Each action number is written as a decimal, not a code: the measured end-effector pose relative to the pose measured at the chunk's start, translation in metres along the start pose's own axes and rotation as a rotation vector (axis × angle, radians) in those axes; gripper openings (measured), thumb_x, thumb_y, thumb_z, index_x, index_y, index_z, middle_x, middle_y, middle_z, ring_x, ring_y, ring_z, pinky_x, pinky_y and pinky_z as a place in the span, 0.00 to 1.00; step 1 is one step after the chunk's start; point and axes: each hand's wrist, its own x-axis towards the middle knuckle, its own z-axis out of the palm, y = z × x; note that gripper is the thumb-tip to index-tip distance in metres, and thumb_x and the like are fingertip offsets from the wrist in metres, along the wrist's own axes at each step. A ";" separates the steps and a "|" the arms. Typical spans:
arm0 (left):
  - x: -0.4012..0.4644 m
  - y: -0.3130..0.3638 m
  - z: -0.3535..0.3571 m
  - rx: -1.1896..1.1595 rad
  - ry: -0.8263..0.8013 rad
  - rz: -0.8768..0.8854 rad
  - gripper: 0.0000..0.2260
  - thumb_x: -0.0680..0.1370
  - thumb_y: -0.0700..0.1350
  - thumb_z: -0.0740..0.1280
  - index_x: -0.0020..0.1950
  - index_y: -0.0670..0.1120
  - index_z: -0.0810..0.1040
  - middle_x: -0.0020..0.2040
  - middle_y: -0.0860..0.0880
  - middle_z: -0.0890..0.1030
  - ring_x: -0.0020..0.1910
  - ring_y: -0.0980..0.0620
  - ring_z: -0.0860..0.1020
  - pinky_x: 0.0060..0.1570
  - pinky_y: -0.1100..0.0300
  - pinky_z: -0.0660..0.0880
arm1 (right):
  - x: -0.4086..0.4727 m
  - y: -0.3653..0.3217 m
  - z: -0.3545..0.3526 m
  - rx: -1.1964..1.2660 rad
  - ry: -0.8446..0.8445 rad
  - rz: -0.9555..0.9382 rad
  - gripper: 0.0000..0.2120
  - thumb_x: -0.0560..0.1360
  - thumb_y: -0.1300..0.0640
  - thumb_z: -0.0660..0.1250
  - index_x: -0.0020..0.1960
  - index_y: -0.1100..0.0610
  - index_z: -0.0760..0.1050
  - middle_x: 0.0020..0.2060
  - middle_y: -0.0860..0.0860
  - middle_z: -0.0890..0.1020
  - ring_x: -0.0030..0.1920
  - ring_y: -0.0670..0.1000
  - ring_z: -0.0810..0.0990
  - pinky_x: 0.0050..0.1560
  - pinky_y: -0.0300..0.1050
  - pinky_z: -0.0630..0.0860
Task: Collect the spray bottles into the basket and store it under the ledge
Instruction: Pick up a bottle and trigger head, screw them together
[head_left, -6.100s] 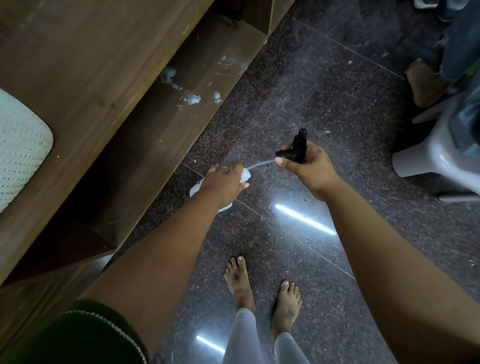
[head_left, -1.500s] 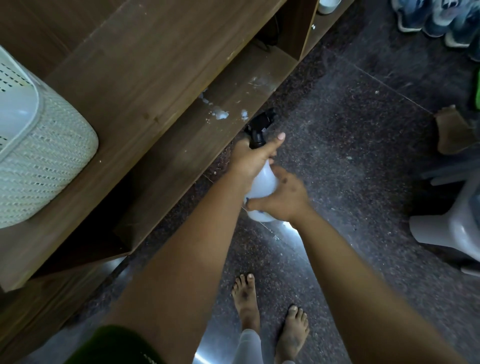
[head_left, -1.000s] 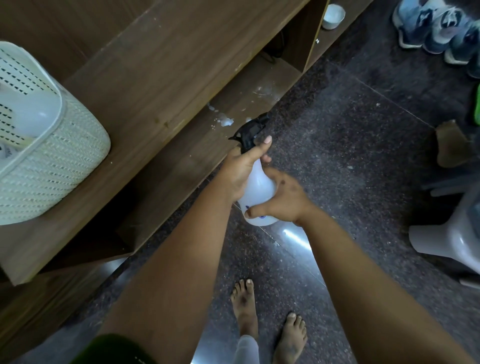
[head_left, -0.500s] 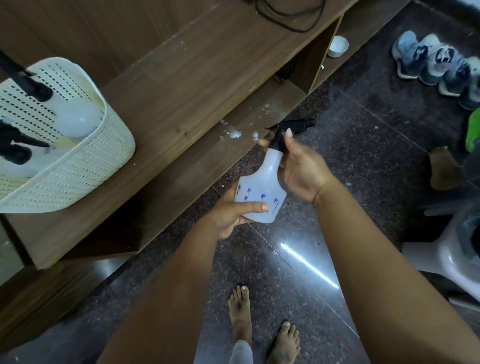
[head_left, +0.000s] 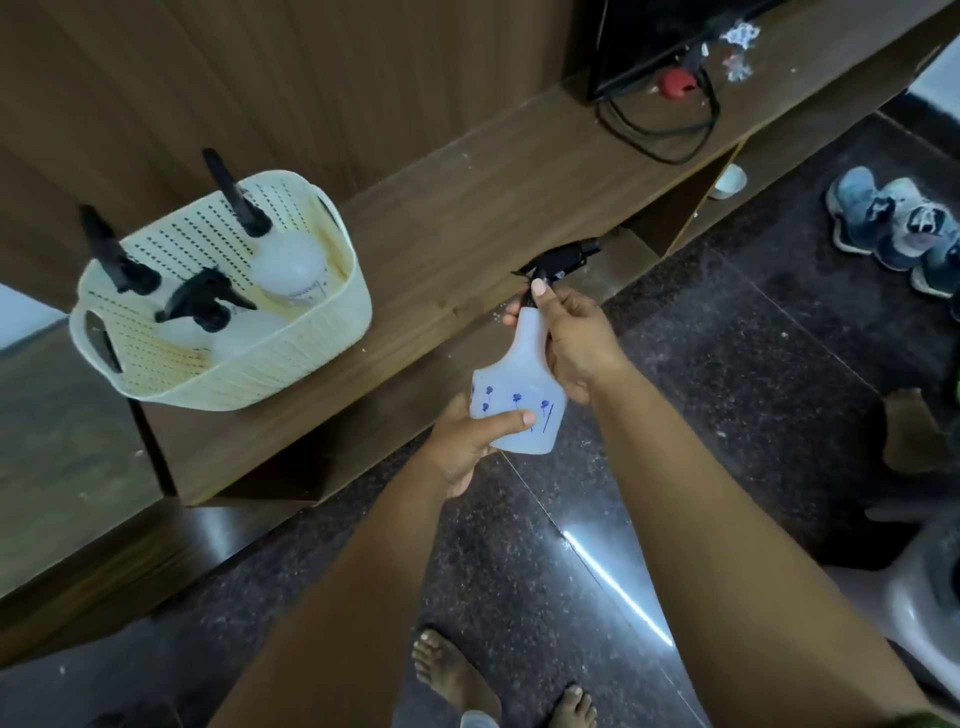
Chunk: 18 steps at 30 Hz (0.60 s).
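A white spray bottle (head_left: 519, 384) with small blue flower marks and a black trigger head (head_left: 561, 260) is held upright in front of the wooden ledge (head_left: 467, 218). My left hand (head_left: 467, 441) grips its base from below, thumb across the front. My right hand (head_left: 571, 338) wraps its neck just under the trigger head. To the left, a cream perforated basket (head_left: 311, 332) stands on the ledge, holding three spray bottles (head_left: 291, 265) with black trigger heads sticking up.
Under the ledge runs a lower shelf (head_left: 613, 270) with a small white cup (head_left: 730, 182). Black cables (head_left: 660, 124) and a red object lie on the ledge at the back. Shoes (head_left: 893, 223) sit on the dark floor at right, a white stool (head_left: 924, 587) lower right. My bare feet are below.
The trigger head, apart from the bottle six seconds ago, now sits on it. My left hand moved from the neck to the base, the right to the neck. The view tilted up, showing the whole basket.
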 end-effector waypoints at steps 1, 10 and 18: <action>-0.003 0.009 -0.005 0.013 0.013 0.024 0.13 0.74 0.35 0.71 0.53 0.50 0.78 0.45 0.54 0.85 0.47 0.57 0.83 0.44 0.64 0.80 | 0.000 -0.008 0.009 0.024 -0.029 0.013 0.09 0.80 0.54 0.60 0.50 0.59 0.73 0.39 0.52 0.80 0.41 0.48 0.81 0.45 0.44 0.78; -0.031 0.103 -0.081 0.547 0.392 0.372 0.38 0.56 0.61 0.78 0.61 0.52 0.70 0.57 0.51 0.75 0.56 0.53 0.77 0.56 0.50 0.78 | -0.004 -0.077 0.102 -0.218 -0.216 -0.146 0.11 0.76 0.49 0.66 0.45 0.56 0.72 0.42 0.55 0.76 0.45 0.54 0.75 0.46 0.47 0.75; -0.055 0.150 -0.140 0.622 0.698 0.562 0.39 0.58 0.63 0.76 0.66 0.54 0.70 0.60 0.56 0.74 0.60 0.55 0.72 0.58 0.49 0.75 | 0.018 -0.099 0.185 -0.546 -0.305 -0.340 0.14 0.75 0.57 0.69 0.60 0.52 0.73 0.57 0.49 0.81 0.57 0.46 0.80 0.57 0.44 0.77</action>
